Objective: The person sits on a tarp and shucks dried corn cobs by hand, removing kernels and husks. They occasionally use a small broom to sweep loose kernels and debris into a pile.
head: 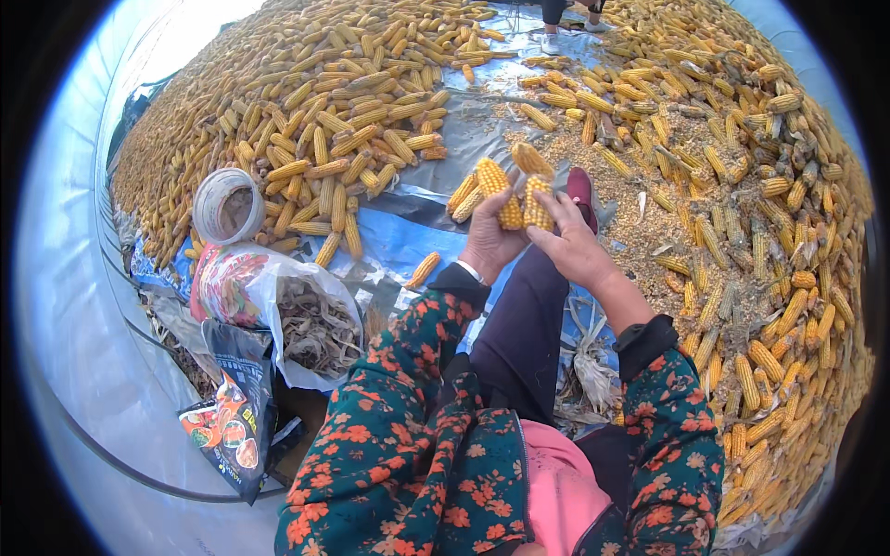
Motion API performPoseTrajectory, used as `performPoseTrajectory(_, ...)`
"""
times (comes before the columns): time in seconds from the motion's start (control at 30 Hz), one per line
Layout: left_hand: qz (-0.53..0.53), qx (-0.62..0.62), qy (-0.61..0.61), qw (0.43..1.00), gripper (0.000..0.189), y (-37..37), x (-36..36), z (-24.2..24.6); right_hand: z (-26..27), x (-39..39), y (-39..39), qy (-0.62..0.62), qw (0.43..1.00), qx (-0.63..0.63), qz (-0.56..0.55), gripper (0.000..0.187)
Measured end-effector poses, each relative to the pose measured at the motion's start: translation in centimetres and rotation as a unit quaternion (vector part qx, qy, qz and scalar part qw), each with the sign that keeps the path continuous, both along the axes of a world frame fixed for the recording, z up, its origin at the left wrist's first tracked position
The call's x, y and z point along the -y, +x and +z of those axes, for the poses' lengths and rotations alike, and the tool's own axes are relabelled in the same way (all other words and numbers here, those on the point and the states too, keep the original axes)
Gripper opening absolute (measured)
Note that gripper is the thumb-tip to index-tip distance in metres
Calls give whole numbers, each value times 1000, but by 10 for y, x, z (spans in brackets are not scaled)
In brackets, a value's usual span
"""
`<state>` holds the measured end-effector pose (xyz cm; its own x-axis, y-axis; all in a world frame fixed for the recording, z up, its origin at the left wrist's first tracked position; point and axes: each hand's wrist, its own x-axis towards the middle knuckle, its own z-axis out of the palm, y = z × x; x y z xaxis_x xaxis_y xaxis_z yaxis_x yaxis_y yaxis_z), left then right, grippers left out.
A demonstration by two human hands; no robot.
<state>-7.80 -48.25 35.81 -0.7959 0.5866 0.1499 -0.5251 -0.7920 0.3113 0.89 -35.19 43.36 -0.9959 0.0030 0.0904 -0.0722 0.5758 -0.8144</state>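
Observation:
My left hand [492,240] is closed around a yellow corn cob [494,182] with its kernels on, tip pointing up and away. Another corn cob [538,208] is gripped by my right hand [571,243], close against the left one. A blurred, paler cob [532,160] shows just above the right-hand cob; whether it is held or lies beyond cannot be told. Left of my left hand are two more cobs [462,194], seemingly on the sheet. A single cob [423,270] lies on the blue and white plastic sheet [389,240] near my left sleeve.
Cobs form a large heap [334,104] at the left and another [758,229] at the right, with loose kernels [646,222]. A white plastic bucket [228,206] lies tipped beside a sack of dry husks [316,326] and a dark printed bag [240,410]. Another person's legs [554,17] stand far ahead.

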Motion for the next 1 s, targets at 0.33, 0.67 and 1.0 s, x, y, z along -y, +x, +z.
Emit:
performPoseTrajectory(0.33,218,79,-426,875,26,-101,63,-9,21,-243,182,-112,969,11,-219,49)
performPoseTrajectory(0.67,-433,-555,-491,514,26,214,-228,-254,-283,-269,507,-446,648,211,-580,31)
performPoseTrajectory(1.0,-482,-684,-539,93,25,191,-199,-325,-405,-241,446,-402,678,355,-502,33)
